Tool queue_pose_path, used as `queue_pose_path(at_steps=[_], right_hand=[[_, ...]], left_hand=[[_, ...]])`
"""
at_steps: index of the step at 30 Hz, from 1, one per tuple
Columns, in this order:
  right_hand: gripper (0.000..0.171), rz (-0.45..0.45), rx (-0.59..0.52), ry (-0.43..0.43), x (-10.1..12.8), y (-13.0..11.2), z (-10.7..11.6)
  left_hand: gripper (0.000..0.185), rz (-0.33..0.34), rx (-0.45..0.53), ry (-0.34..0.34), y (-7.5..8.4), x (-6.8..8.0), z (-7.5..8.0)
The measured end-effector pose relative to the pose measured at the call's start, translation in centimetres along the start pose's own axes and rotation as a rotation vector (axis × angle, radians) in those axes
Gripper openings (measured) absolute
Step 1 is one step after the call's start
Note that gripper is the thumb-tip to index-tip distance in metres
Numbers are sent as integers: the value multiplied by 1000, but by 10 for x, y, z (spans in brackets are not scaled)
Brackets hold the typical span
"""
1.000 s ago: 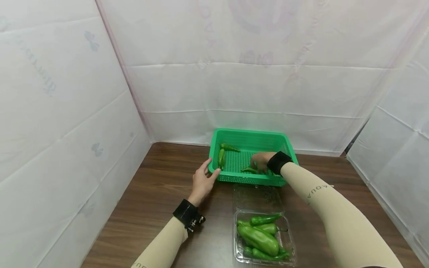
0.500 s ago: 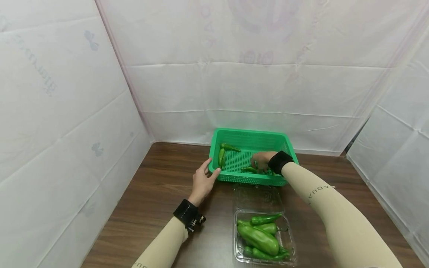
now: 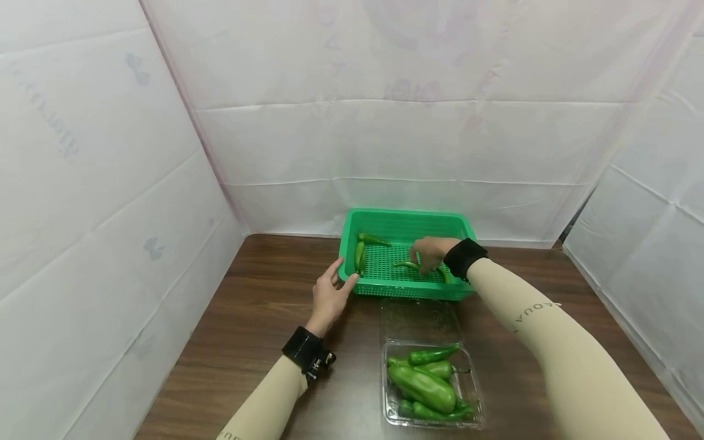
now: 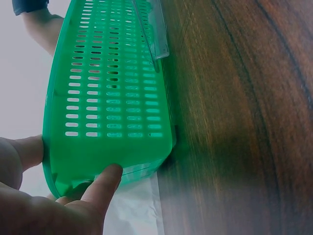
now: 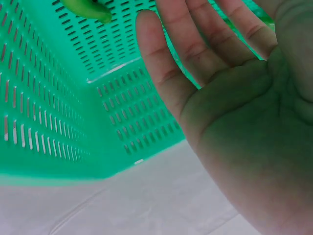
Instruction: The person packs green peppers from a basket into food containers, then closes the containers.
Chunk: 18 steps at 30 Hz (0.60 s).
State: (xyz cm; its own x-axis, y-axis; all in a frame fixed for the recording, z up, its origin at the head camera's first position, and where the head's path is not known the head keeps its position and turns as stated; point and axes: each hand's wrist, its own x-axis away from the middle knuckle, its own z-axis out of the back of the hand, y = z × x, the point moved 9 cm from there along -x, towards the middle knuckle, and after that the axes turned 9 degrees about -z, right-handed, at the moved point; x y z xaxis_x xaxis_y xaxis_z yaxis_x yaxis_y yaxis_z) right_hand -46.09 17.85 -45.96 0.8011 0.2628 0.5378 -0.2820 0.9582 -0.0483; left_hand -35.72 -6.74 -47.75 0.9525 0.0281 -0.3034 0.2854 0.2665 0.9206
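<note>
My left hand (image 3: 327, 296) grips the near left corner of a green plastic basket (image 3: 385, 287), its thumb at the rim and a finger against the outer wall in the left wrist view. Inside the basket, my right hand (image 3: 431, 250) reaches down and pinches a slim green chili pepper (image 3: 406, 265); its fingertips are partly hidden, and the right wrist view cuts them off. Another chili pepper (image 3: 443, 275) lies just right of that hand. Along the basket's left end are more chili peppers (image 3: 360, 256), with one (image 3: 374, 239) by the back wall.
In front of the basket stands a clear hinged plastic box (image 3: 477, 391), lid open toward the basket, holding several larger green peppers (image 3: 423, 388). All this rests on a dark wooden table (image 3: 264, 293). White sheeting (image 3: 286, 146) encloses the back and both sides.
The right hand has risen slightly and moved back inside the basket, with the chili pepper at its fingers shifting along. More of the chili pepper at its right shows. The head view has shifted slightly.
</note>
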Motion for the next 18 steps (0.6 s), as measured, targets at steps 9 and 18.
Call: queue_pose_path(at_steps=[9,18], right_hand=[[38,87,37,64,20,-18,18],[40,151,-37,151,38,-26,26]], left_hand=[[63,16,-3,6,-5,-2,10],[64,21,0,7,-10,-1,14]])
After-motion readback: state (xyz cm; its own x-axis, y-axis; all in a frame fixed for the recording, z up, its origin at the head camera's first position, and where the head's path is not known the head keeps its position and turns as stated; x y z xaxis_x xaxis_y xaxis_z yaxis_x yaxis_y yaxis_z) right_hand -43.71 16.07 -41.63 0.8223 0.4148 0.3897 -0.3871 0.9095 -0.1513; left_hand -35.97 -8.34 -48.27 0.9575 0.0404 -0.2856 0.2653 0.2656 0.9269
